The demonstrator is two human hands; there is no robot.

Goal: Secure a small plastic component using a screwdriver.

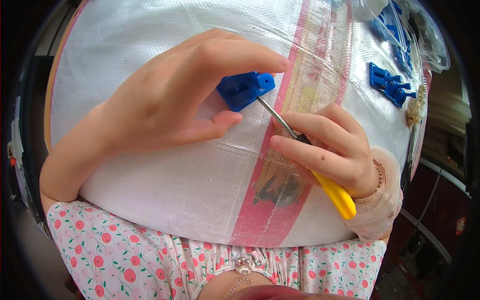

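Screwdriver with yellow plastic handle (330, 192) gripped in right hand (335, 150), tip in small blue plastic part (245, 89) pinched by left hand (170, 100); part looks light, rigid, best held by edges.

The small blue plastic block (245, 89) was partly covered by the left hand (175, 95), and its underside could not be seen. Just right of the block, the yellow-handled metal screwdriver (320, 175) had its grip's middle hidden inside the right hand (330, 150). Farther right of the block, the loose blue plastic parts (392, 85) blurred at the rim.
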